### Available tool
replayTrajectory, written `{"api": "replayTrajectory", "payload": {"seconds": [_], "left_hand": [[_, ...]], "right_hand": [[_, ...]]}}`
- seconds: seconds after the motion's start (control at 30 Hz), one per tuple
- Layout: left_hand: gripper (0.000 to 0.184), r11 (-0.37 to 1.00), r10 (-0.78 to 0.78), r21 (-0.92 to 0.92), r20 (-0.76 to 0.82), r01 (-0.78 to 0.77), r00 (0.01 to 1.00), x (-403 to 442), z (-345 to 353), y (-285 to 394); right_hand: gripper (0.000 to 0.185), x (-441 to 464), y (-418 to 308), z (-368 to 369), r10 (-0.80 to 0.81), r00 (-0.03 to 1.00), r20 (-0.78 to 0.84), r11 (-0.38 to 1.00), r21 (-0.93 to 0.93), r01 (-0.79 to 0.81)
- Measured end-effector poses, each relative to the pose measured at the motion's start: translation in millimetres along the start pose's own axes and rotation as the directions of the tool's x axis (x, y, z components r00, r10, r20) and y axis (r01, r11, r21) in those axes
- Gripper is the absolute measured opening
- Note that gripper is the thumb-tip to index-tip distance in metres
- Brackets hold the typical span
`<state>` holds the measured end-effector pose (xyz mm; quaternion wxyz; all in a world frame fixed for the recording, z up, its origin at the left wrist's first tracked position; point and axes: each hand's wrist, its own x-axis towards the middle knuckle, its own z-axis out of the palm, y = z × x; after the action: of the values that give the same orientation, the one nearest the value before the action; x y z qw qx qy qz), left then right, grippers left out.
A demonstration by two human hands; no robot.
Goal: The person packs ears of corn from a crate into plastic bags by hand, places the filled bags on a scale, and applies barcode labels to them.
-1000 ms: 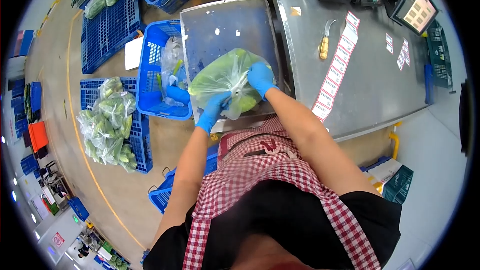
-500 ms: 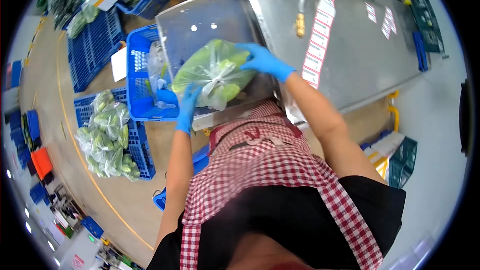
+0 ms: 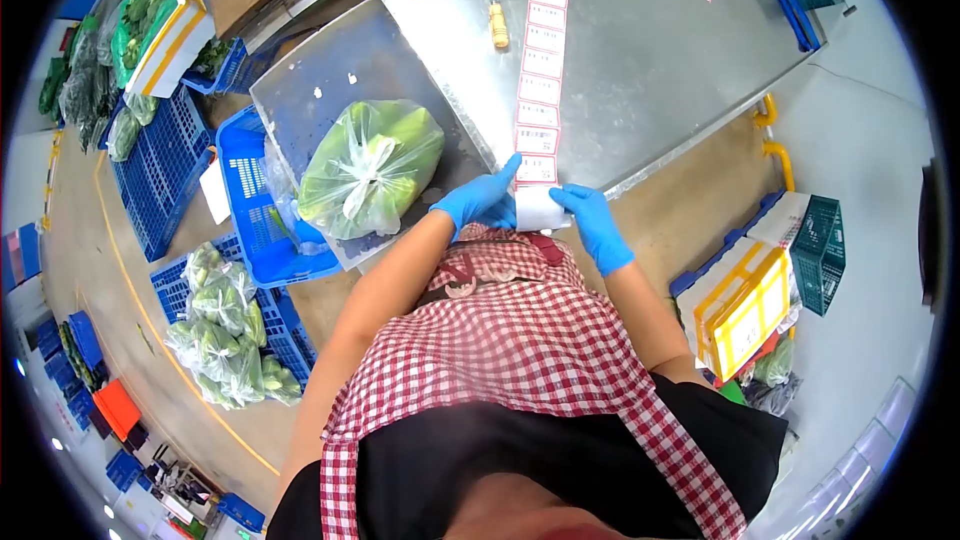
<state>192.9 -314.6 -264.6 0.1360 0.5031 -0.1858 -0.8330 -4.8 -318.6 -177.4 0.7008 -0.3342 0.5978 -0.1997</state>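
A long strip of white labels with red borders [image 3: 540, 90] runs down the steel table and hangs over its near edge. My left hand [image 3: 480, 202], in a blue glove, is at the strip's left edge, index finger stretched along it and the other fingers curled by its lower end. At the right edge, my gloved right hand [image 3: 592, 225] pinches the strip near the bottom. Left of my hands, a knotted clear bag of green vegetables [image 3: 372, 168] rests on a grey metal surface [image 3: 300, 65], touched by neither hand.
A curved-blade tool with a yellow handle [image 3: 498, 28] lies on the steel table [image 3: 660, 70]. Beside the metal surface stands a blue crate [image 3: 245, 145]. Bagged vegetables [image 3: 225, 330] sit on another blue crate at lower left. Foam boxes [image 3: 740, 305] stand at right.
Both hands have let go of the vegetable bag and moved right to the label strip. The bag now lies alone on the metal surface. The view has shifted to the right.
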Motion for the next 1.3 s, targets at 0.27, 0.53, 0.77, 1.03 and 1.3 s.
{"api": "replayTrajectory", "payload": {"seconds": [0.27,0.53,0.77,1.03,1.3], "left_hand": [[0.043,0.956,0.285,-0.134,0.215,-0.261,0.934,-52.2,27.9,22.1],[0.053,0.921,0.378,-0.204,0.251,-0.333,0.891,-52.2,32.4,17.5],[0.031,0.927,0.374,0.005,0.028,-0.374,0.927,-42.7,31.9,8.1],[0.029,0.921,0.376,0.112,-0.014,-0.372,0.927,-47.4,36.7,8.6],[0.025,0.839,0.493,0.245,0.035,-0.486,0.869,-47.4,44.1,9.0]], "right_hand": [[0.016,-38.5,18.4,-10.1,-0.199,0.970,0.139,0.971,-0.104,0.214],[0.020,-14.9,21.2,-20.2,-0.248,0.966,0.066,0.943,-0.210,0.257],[0.021,-13.1,16.0,-16.5,-0.226,0.974,-0.008,0.947,-0.234,0.218],[0.024,-10.0,7.6,-14.6,-0.422,0.901,-0.104,0.814,-0.481,0.326],[0.030,-9.8,-40.9,-2.8,-0.609,0.504,0.613,-0.161,-0.717,0.678]]}}
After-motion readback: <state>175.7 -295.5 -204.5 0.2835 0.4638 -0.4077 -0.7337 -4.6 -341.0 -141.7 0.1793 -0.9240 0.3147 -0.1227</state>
